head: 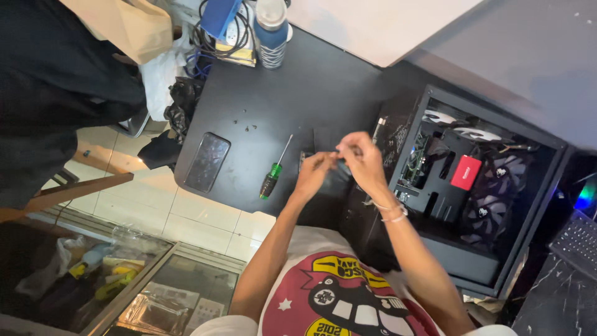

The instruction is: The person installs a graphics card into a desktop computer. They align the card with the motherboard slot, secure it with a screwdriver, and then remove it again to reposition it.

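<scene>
- Shirt [348, 298], white with a red round print and yellow banners, fills the near edge below the person's arms.
- Both hands meet over the dark table [280, 99], just left of the open case [479, 186].
- Left hand [314, 171] has its fingertips drawn together on a small dark part [336, 152]; right hand [362, 158] pinches the same part from the other side. What the part is cannot be told: it is too small.
- Screwdriver [275, 169], green and black handle with a thin shaft, lies on the table just left of the left hand, not touched.
- Phone [207, 162], dark screen up, lies further left near the table's edge.
- Loose screws [249, 129] sit beyond the phone and screwdriver.
- Inside the case, right of the hands, a red rectangular label [466, 172] sits on a black plate, with white-bladed fans [479, 134] beyond it.
- At the far edge stands a blue bottle [272, 31] with a white cap and patterned band, beside a tangle of cables [217, 43].
</scene>
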